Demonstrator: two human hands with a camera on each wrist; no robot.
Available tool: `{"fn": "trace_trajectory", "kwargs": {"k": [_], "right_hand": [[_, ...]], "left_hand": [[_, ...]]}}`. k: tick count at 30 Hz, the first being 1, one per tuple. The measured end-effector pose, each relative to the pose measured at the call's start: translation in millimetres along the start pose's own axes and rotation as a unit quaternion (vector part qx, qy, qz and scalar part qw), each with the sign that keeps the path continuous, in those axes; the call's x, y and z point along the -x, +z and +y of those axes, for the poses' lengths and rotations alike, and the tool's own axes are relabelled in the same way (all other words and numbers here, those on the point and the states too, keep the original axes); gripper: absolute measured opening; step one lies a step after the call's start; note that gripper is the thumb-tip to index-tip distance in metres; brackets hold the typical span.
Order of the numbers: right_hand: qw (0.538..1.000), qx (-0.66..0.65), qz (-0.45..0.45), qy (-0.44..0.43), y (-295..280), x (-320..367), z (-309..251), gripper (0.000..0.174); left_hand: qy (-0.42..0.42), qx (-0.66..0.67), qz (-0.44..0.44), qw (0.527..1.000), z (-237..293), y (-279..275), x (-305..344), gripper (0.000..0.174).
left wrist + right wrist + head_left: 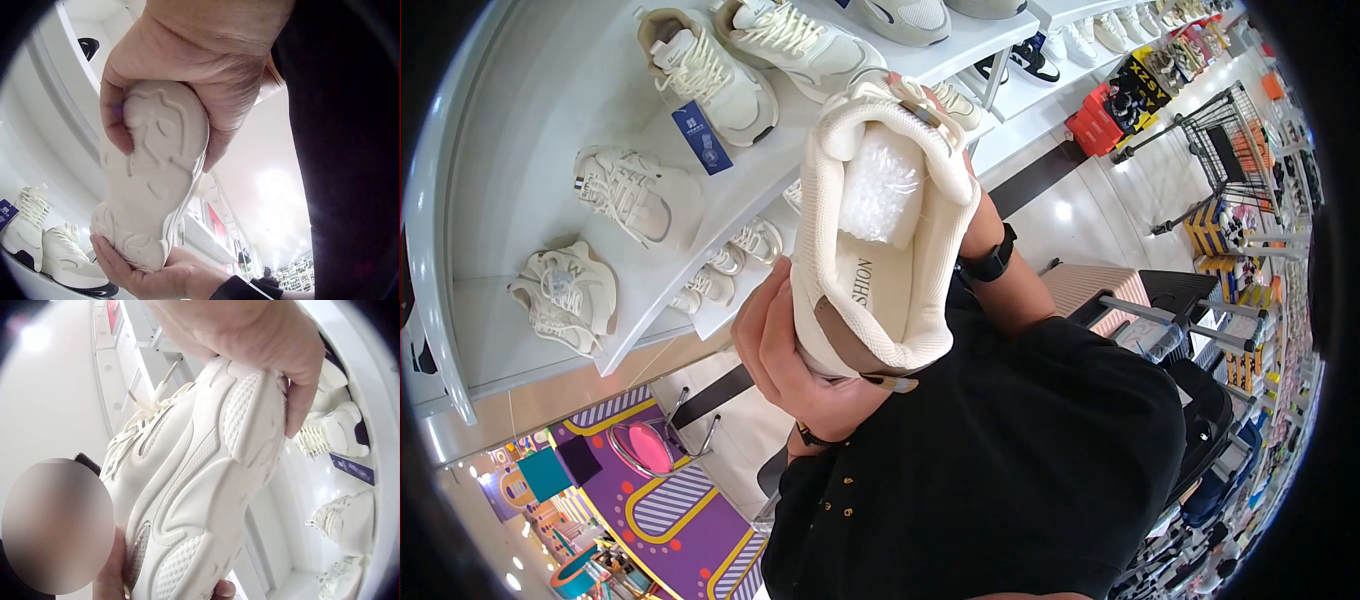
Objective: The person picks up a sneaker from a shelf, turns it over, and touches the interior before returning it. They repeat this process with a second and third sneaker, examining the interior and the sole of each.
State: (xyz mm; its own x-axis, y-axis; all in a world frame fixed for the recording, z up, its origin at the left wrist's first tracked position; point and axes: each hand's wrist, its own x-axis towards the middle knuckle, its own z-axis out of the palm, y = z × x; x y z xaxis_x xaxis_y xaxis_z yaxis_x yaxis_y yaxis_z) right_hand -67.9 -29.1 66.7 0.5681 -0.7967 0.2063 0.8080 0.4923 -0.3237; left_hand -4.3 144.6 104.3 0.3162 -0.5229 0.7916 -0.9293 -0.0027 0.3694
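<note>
Both hands hold a cream sneaker (820, 265), its opening turned up toward the head camera. Brown trim marks its heel, dark letters show on the insole (870, 282), and crumpled clear plastic wrap (882, 188) fills the toe end. My left hand (785, 355) grips the heel from below; the left wrist view shows thumb and fingers around the white patterned sole (156, 147). At the toe end, my right hand (990, 230), with a black watch, is partly hidden behind the shoe. In the right wrist view its fingers wrap the toe beside the laces (128, 440).
White shelves (520, 240) hold several pale sneakers (705, 85) on the left and above. A blue tag (701, 137) hangs by one. On the right stand a pink suitcase (1100, 290) and a shopping cart (1225, 145). Purple patterned flooring (615, 480) lies lower left.
</note>
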Motion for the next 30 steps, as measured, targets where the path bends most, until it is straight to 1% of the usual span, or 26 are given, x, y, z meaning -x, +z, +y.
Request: {"fn": "trace_trajectory", "kwargs": {"k": [2, 3, 5, 6, 8, 9, 11, 12, 14, 15, 16, 17, 18, 19, 21, 23, 25, 26, 28, 29, 30], "right_hand": [[1.0, -0.013, -0.027, -0.004, -7.0, -1.1, 1.9, 0.033], [1.0, -0.013, -0.027, -0.005, -7.1, -0.4, 1.4, 0.033], [0.999, 0.032, 0.013, -0.005, -6.8, 1.5, 0.5, 0.032], [0.999, 0.032, 0.014, -0.006, -7.2, 2.2, 1.6, 0.032], [0.989, 0.12, 0.028, -0.081, -9.1, 3.3, 4.2, 0.032], [0.989, 0.12, 0.029, -0.081, -9.6, 2.4, 3.1, 0.032], [0.999, 0.004, -0.027, -0.03, -9.3, -0.2, -1.3, 0.033], [0.999, 0.004, -0.026, -0.031, -5.8, 0.2, -3.0, 0.033], [0.999, -0.022, 0.032, -0.004, 5.1, 2.3, -7.7, 0.033], [0.999, -0.022, 0.033, -0.005, 9.1, 1.0, -10.8, 0.033], [0.994, 0.07, 0.088, -0.004, 12.8, -0.4, -13.8, 0.033], [0.977, 0.161, 0.142, -0.003, 14.6, -1.1, -15.5, 0.033], [0.977, 0.161, 0.142, -0.003, 14.8, -1.0, -16.3, 0.033], [0.977, 0.157, 0.142, -0.012, 14.8, -0.7, -17.3, 0.032], [0.978, 0.148, 0.142, -0.03, 13.9, 0.6, -19.4, 0.03], [0.978, 0.144, 0.144, -0.039, 9.4, 1.2, -23.1, 0.029], [0.986, 0.065, 0.146, 0.044, -1.4, -3.6, -29.3, 0.03], [0.988, 0.041, 0.142, 0.05, -5.2, -4.7, -28.8, 0.03], [0.989, 0.056, 0.134, 0.041, -5.6, -4.6, -30.0, 0.03], [0.989, 0.07, 0.126, 0.032, -5.8, -4.9, -30.3, 0.03], [0.989, 0.07, 0.126, 0.032, -6.7, -5.4, -29.9, 0.03]], "left_hand": [[0.009, 0.036, -0.012, 0.999, -1.9, -2.3, -0.9, 0.083], [0.009, 0.036, -0.013, 0.999, -3.6, -2.8, -1.3, 0.083], [0.03, 0.079, -0.023, 0.996, -6.9, -3.2, -1.7, 0.087], [0.03, 0.079, -0.024, 0.996, -7.6, -2.1, -0.8, 0.087], [0.024, 0.083, -0.013, 0.996, -8.5, 0.4, 1.2, 0.088], [0.024, 0.083, -0.013, 0.996, -9.1, -0.3, 0.8, 0.088], [0.019, 0.077, -0.033, 0.996, -9.8, -3.2, -0.9, 0.083], [0.019, 0.078, -0.034, 0.996, -7.6, -3.7, -2.3, 0.083], [-0.008, 0.076, -0.049, 0.996, -2.3, -4.1, -4.4, 0.07], [-0.008, 0.077, -0.05, 0.996, -4.6, -3.8, -3.8, 0.07], [0.001, 0.061, -0.056, 0.997, -8.6, -3.6, -2.5, 0.063], [0.01, 0.046, -0.062, 0.997, -10.9, -3.5, -1.9, 0.056], [-0.017, 0.054, -0.07, 0.996, -8.7, -3.4, -2.8, 0.047], [-0.017, 0.054, -0.071, 0.996, -9.8, -1.7, 1.0, 0.047], [-0.163, 0.176, -0.047, 0.97, -14.7, 1.7, 11.1, 0.044], [-0.152, 0.168, -0.068, 0.972, -15.3, -0.5, 8.7, 0.044], [-0.114, 0.138, -0.06, 0.982, -14.2, 0.6, 8.3, 0.044], [-0.114, 0.138, -0.06, 0.982, -14.7, 1.1, 8.1, 0.044], [-0.084, 0.11, -0.064, 0.988, -16.0, 1.7, 7.6, 0.044], [-0.084, 0.11, -0.064, 0.988, -16.7, 1.5, 8.8, 0.044], [-0.12, 0.139, -0.067, 0.981, -17.5, 0.9, 10.8, 0.044]]}}
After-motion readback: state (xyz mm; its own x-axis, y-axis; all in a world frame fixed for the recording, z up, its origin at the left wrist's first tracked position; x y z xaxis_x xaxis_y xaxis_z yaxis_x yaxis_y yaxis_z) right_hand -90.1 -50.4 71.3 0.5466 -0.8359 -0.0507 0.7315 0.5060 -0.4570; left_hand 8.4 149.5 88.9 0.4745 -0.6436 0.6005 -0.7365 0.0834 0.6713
